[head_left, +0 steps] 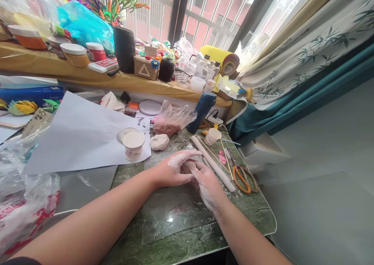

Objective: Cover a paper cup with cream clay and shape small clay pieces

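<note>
Over a clear sheet (175,210) on the green table, my left hand (177,163) and my right hand (206,181) are cupped together, both dusted with white powder. Pressed between the palms is what looks like a small pinkish lump of clay (187,166), mostly hidden by fingers and thumbs. Just right of my fingers lies a pale rolling pin (214,165). A whitish lump of clay (159,142) sits beyond my left hand. Behind it, a clear plastic bag (172,119) holds a reddish-brown mass.
A paper cup of white powder (133,145) stands on white paper (84,136). Orange-handled scissors (244,179), thin sticks and another paper cup (212,136) lie to the right. A dark blue cylinder (201,111) stands behind. Crumpled plastic (26,202) fills the left; jars crowd the sill.
</note>
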